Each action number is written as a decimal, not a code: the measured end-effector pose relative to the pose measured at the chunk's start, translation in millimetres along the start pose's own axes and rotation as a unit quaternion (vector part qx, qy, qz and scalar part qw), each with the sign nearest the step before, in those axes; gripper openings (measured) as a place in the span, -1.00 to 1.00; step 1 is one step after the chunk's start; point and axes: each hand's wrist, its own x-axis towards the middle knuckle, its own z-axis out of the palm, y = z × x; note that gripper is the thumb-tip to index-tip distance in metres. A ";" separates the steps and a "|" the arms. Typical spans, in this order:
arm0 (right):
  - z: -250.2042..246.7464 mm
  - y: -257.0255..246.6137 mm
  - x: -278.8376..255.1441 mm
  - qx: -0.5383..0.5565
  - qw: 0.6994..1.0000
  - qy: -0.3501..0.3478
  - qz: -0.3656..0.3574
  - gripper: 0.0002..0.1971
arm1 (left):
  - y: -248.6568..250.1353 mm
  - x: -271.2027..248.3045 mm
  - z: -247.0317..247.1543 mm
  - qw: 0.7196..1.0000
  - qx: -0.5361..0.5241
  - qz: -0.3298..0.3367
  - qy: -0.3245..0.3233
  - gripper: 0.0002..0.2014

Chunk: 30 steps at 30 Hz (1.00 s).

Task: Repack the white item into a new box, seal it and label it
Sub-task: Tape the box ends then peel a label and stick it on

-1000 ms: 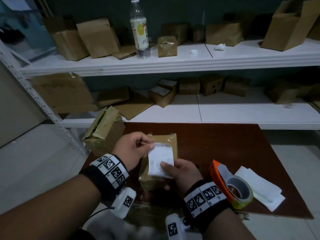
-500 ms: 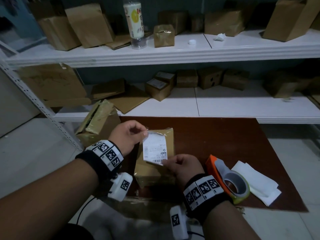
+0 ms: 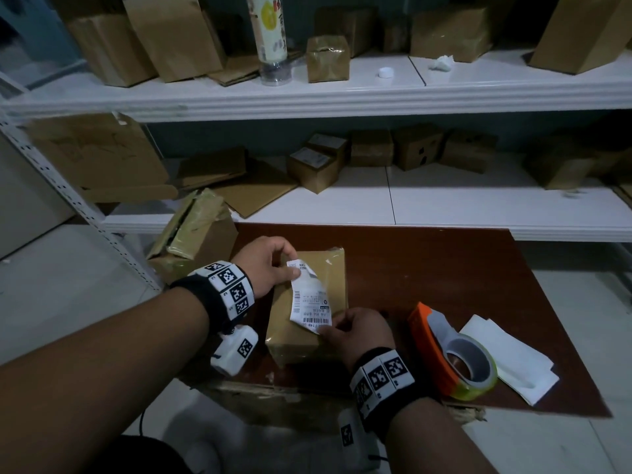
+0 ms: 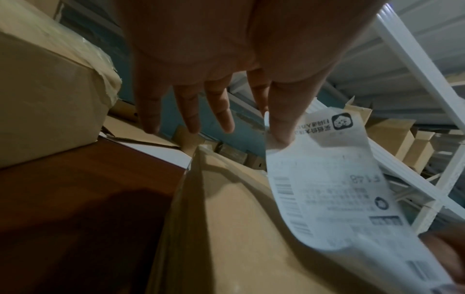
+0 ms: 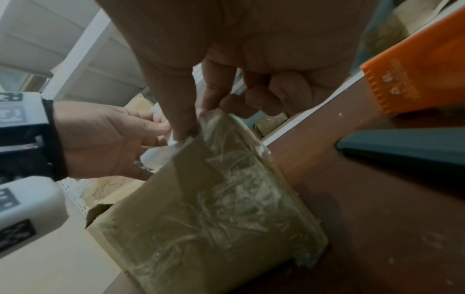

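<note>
Here, label pinched between both hands' fingers.

left hand pinching, right hand pinching

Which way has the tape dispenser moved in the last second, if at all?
No. The tape dispenser still lies against the white sheets on the table.

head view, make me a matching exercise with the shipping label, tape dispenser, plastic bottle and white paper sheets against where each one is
Things:
1. shipping label
2. tape dispenser
3. plastic bottle
4. white paper sheets

Places:
A. upright on the top shelf
B. flat on the table at the far right
C. pinched at both ends above the sealed box
D. on the table just right of the right hand

Pairs: 1-C, 2-D, 3-A, 4-B
</note>
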 end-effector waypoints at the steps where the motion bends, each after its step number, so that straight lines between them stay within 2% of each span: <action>1: -0.4 -0.5 0.2 -0.003 1.000 0.002 0.001 -0.81 | -1.2 1.5 1.0 1.000 0.005 0.001 0.007 -0.83; 9: -5.4 -6.0 -2.5 -0.022 1.000 -0.008 0.005 -0.82 | -4.3 11.3 10.6 1.000 0.018 -0.009 0.007 -0.89; 21: -6.4 -10.0 -2.4 -0.053 0.999 -0.005 0.001 -0.83 | -12.9 19.3 23.3 0.999 0.038 -0.020 0.005 -0.87; 24: -6.6 -5.7 -2.7 -0.022 0.999 0.027 0.022 -0.58 | -15.7 20.9 25.5 0.999 0.039 -0.025 0.001 -0.87; 26: -7.3 -2.9 -2.0 -0.014 0.999 0.025 0.034 -0.49 | -16.0 21.1 26.1 0.999 0.036 -0.025 0.001 -0.87; 28: -7.3 -0.7 -0.4 -0.004 0.999 0.017 0.042 -0.50 | -14.7 19.3 26.2 0.999 0.031 -0.020 0.000 -0.80; 30: -6.8 1.3 1.2 0.001 0.999 0.015 0.043 -0.51 | -15.0 15.8 27.5 1.000 0.027 -0.013 0.003 -0.54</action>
